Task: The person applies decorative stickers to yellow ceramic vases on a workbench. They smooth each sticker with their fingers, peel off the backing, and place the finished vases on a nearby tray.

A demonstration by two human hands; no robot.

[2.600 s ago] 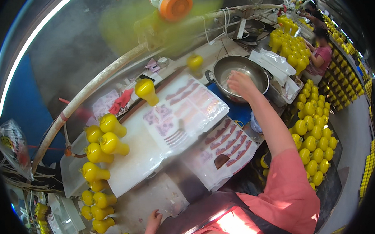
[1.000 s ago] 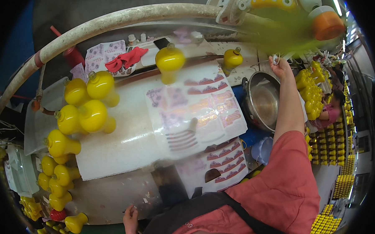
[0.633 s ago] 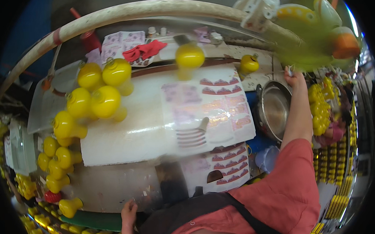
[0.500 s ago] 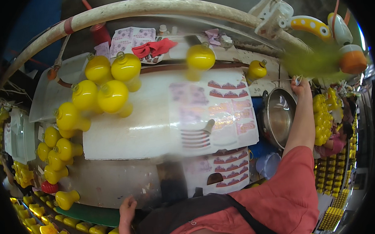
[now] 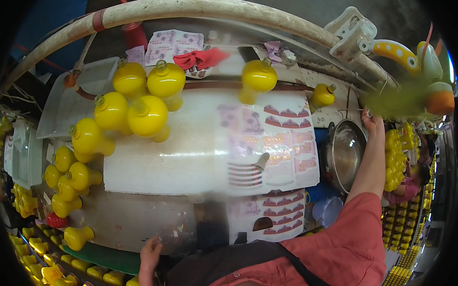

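My right hand (image 5: 372, 120) reaches out past the steel basin (image 5: 346, 153) on the right. Its fingers are closed around something small and whitish, beside a blurred yellow-green shape (image 5: 398, 95). My left hand (image 5: 151, 248) is low at the table's near edge, fingers loosely bent, with nothing visible in it. Several glossy yellow gourd-shaped vessels (image 5: 147, 116) with narrow necks stand on the left of the white board (image 5: 158, 169). One yellow vessel (image 5: 259, 76) stands apart at the board's far edge, another (image 5: 322, 96) farther right. Printed pattern sheets (image 5: 277, 141) lie on the board's right part.
A pale curved pole (image 5: 192, 6) spans the far side, with an orange-and-white fan (image 5: 433, 83) at its right end. A red cloth (image 5: 200, 58) lies at the back. A lilac bucket (image 5: 328, 211) stands below the basin. Rows of yellow vessels (image 5: 396, 233) and another person (image 5: 410, 186) are at the right.
The whole view has shifted a little, so the table's far side sits lower and farther right. My right hand stays reached out in the same place beyond the basin; no vessel has visibly moved.
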